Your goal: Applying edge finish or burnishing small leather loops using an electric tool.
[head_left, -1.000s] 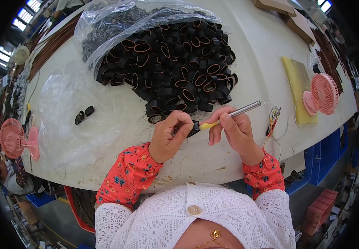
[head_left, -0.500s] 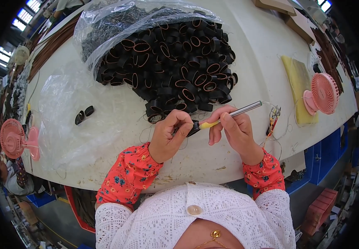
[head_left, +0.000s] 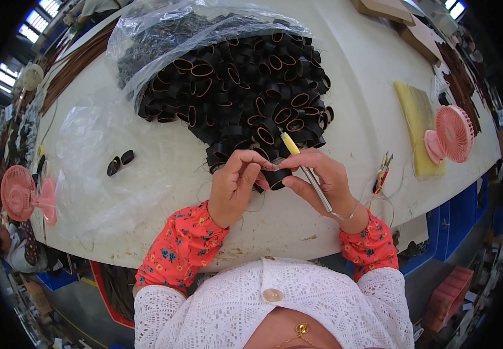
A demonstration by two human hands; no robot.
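Fingers (head_left: 250, 156) of L hand (head_left: 231, 189) & R hand (head_left: 334, 185) both pinch blk ring (head_left: 276, 179), btwn hands nr pile (head_left: 245, 87); R also holds tool (head_left: 290, 144), tip twd pile. Slack tool grip could let tip nick ring.

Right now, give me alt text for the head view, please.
The left hand and right hand hold a black loop above a white table, the right also holding a yellow-and-silver pen-like tool. Beyond, a heap of black loops lies partly under clear plastic; one pink fan stands at left, another at right.
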